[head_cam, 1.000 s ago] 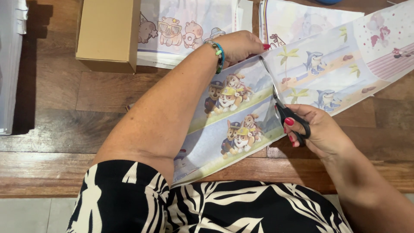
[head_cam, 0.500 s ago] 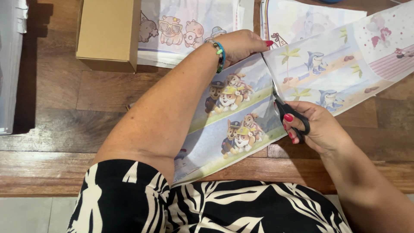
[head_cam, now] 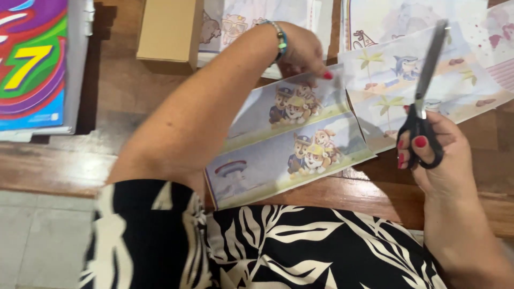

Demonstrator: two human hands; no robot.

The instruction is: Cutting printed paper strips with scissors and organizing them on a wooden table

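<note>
A brown wooden tabletop (head_cam: 107,101) carries the work, and a strip of pale tiled floor (head_cam: 48,235) shows below its near edge at the left. One pair of black scissors (head_cam: 423,107) is in view, one plain cardboard box (head_cam: 168,32) and one bright poster-like board (head_cam: 32,64) at the far left, cut off by the frame.

One cut paper strip (head_cam: 284,144) with cartoon dogs lies near the tabletop's edge; the left hand (head_cam: 302,51) pinches its far corner between closed fingers. Just beside it lies a second printed strip (head_cam: 396,80) with palm trees and a shark, and more printed sheets lie beyond, their number hard to make out because the arm and frame edge hide parts.

The right hand (head_cam: 433,155) grips the scissors, fingers through the handles, blades together and pointing up, clear of the paper.
</note>
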